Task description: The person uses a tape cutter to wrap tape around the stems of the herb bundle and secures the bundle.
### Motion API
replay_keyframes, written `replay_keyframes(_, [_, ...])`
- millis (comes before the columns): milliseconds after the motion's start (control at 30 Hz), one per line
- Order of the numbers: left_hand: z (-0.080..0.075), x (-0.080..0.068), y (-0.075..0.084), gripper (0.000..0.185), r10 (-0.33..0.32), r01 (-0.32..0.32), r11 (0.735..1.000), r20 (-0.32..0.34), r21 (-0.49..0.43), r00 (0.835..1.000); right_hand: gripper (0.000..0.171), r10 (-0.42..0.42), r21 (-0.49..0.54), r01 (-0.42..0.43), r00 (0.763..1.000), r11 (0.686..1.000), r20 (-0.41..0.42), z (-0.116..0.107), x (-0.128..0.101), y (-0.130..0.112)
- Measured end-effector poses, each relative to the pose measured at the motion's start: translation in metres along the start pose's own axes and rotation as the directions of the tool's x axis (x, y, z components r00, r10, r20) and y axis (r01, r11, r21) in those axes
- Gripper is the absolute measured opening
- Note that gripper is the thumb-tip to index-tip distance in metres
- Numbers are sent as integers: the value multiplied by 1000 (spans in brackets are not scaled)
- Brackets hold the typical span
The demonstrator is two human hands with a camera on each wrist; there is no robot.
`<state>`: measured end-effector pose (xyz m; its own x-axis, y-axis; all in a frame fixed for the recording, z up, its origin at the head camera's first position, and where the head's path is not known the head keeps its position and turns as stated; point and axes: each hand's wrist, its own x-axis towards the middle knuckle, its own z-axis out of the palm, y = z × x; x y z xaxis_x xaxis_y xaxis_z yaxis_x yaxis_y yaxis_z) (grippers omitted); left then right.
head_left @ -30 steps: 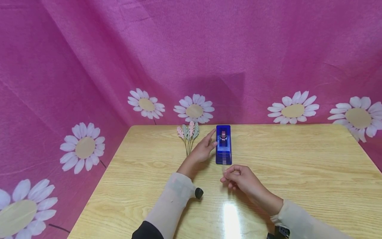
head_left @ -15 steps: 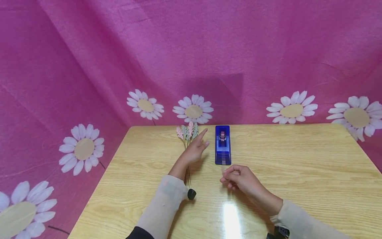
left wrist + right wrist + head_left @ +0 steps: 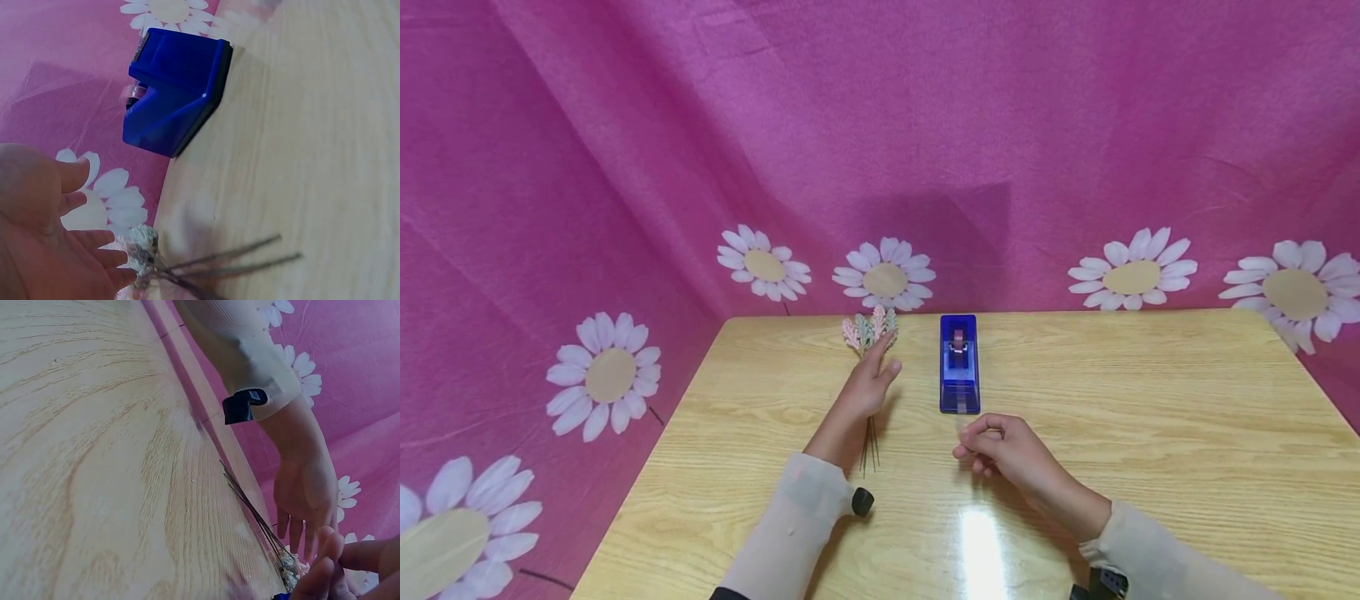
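Note:
My left hand [image 3: 863, 390] reaches over the stems of a small bunch of artificial flowers [image 3: 852, 333], fingers extended and thumb apart. Pink and grey-green heads point to the back edge, and thin dark stems [image 3: 231, 253] lie toward the front. Part of the bunch is hidden under that hand. To its right stands a blue tape dispenser [image 3: 959, 367], its cutting end facing me. Just in front of the dispenser, my right hand [image 3: 1011, 446] pinches the end of a clear tape strip [image 3: 961, 421] drawn out from it.
The wooden table [image 3: 1150, 417] ends at the back against a pink curtain [image 3: 1075, 150] printed with white daisies. A bright light reflection [image 3: 981, 550] shows on the tabletop near the front.
My left hand has left the dispenser's side and moved left over the flower stems. The right hand stays in place with the tape end between its fingers.

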<state>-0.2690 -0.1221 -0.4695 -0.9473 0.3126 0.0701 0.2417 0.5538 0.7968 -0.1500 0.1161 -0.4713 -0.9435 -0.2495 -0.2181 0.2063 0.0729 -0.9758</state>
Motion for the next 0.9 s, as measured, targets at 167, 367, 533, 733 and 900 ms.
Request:
replay_keyframes(167, [-3,-10,-6,58,-3,2,1000,-21,-18,1000,22,-3,10,3,1000,1000,5,0,0,0])
replay_keyframes(367, [-3,-19,-13,62,-71,69,996,-50,-49,996,21,-7,24,7,1000,1000,8,0,0,0])
replay_keyframes(533, [-1,-24,-20,69,-116,109,991,-77,-81,990,20,3,29,-3,1000,1000,0,0,-1,1])
replay_keyframes(733, [0,-31,-27,82,-234,224,970,-108,-91,966,19,21,29,-21,1000,999,-9,0,0,3])
replay_keyframes(900, [-1,-34,-28,92,-296,285,952,-100,-110,950,19,29,33,-28,1000,999,-11,1,1,3])
